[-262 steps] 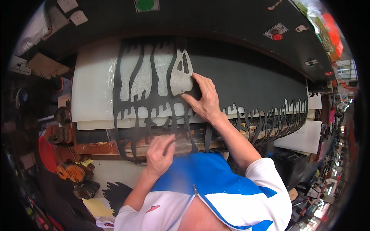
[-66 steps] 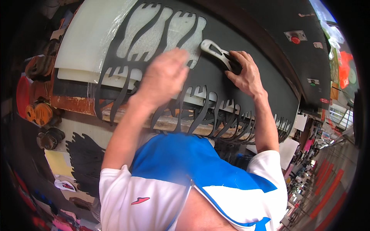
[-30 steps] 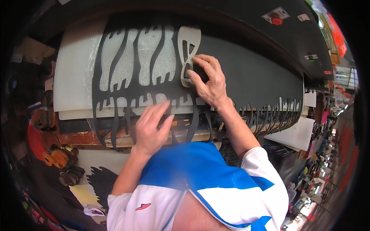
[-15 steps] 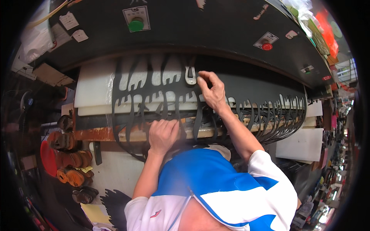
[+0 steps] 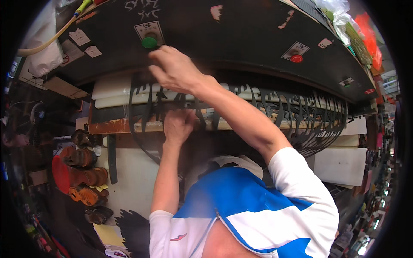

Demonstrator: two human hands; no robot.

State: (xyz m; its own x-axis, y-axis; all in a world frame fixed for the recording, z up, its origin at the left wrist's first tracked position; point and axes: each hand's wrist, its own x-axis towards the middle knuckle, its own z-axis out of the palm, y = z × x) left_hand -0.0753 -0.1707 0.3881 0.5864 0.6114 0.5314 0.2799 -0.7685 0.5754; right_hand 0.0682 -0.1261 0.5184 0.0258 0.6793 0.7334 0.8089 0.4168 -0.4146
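Note:
My right hand (image 5: pixel 180 72) is raised before the dark machine panel, just below the green push button (image 5: pixel 149 42). Its fingers are bent with the thumb apart, and nothing shows in them. Lower down, my left hand (image 5: pixel 178 124) is curled at the near side of a black sheet (image 5: pixel 280 109) full of cut-out openings. The fingers seem closed on its strips, though their tips are partly hidden. The sheet lies across a white cutting board (image 5: pixel 112 89), its strips drooping over the front edge. My right forearm covers part of the sheet.
A red button (image 5: pixel 296 58) sits on the panel at right. The worn wooden table edge (image 5: pixel 109 127) runs along the front. Brown shoe-shaped pieces (image 5: pixel 88 176) stand at left beside a red round thing (image 5: pixel 60 174). White sheets (image 5: pixel 340 166) are at right.
My right hand has left the metal cutting die on the sheet and moved up and left toward the green button. The view has tilted, and the die no longer shows.

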